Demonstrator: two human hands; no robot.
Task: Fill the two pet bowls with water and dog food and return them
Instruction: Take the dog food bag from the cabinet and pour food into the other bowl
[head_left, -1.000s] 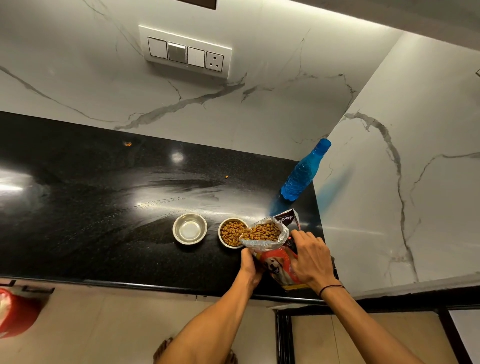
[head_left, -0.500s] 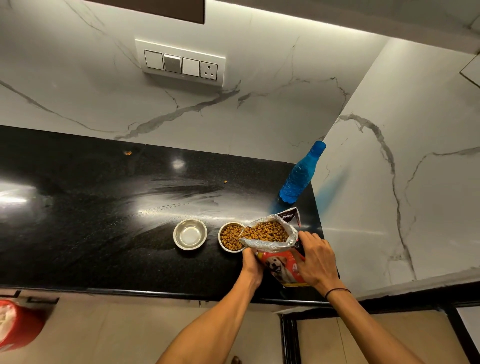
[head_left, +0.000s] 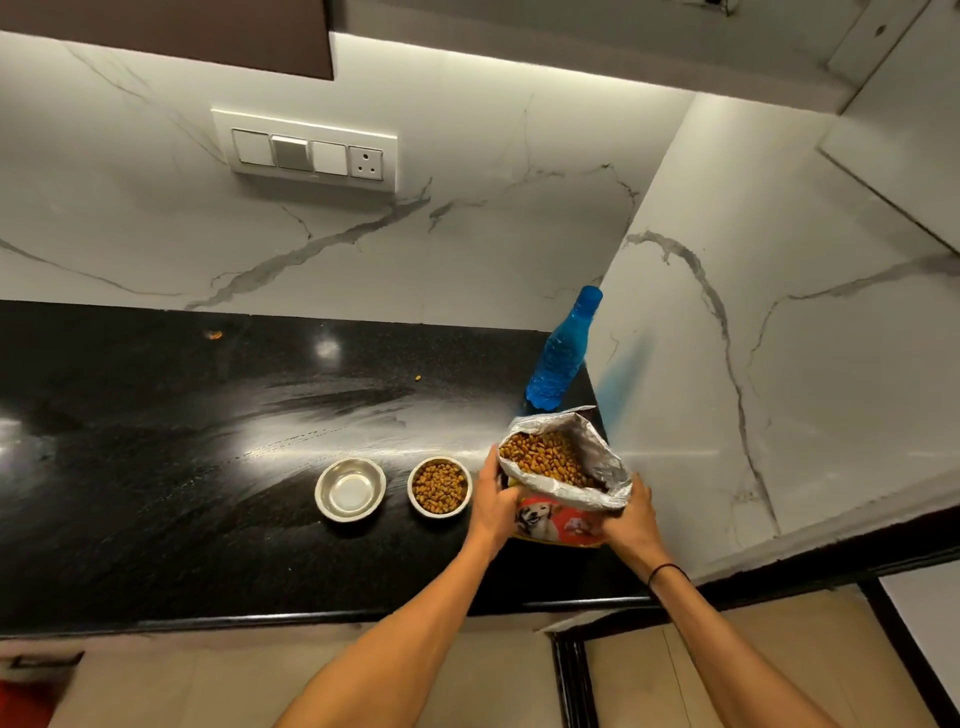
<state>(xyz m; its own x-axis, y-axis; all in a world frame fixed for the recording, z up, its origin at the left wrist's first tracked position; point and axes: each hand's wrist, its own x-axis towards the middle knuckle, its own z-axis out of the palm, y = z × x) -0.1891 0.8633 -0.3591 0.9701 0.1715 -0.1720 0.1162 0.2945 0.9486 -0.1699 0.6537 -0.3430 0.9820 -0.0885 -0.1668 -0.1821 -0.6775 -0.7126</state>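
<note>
Two small steel bowls stand side by side on the black counter (head_left: 156, 493). The left bowl (head_left: 350, 489) holds no kibble; the right bowl (head_left: 439, 487) is full of brown kibble. Just right of them stands an open dog food bag (head_left: 563, 480), upright, silver inside, with kibble showing at its mouth. My left hand (head_left: 496, 501) grips the bag's left side and my right hand (head_left: 631, 519) grips its right side. A blue water bottle (head_left: 561, 353) stands capped behind the bag, against the corner of the wall.
White marble walls close the counter at the back and right. A switch plate (head_left: 306, 150) hangs on the back wall. Stray kibble bits (head_left: 213, 335) lie far back on the counter. A red object (head_left: 21, 696) sits low at the left, below the counter edge.
The bag has been tipped back upright and shifted right, away from the kibble bowl. My left hand moved from beneath the bag's mouth to its left side.
</note>
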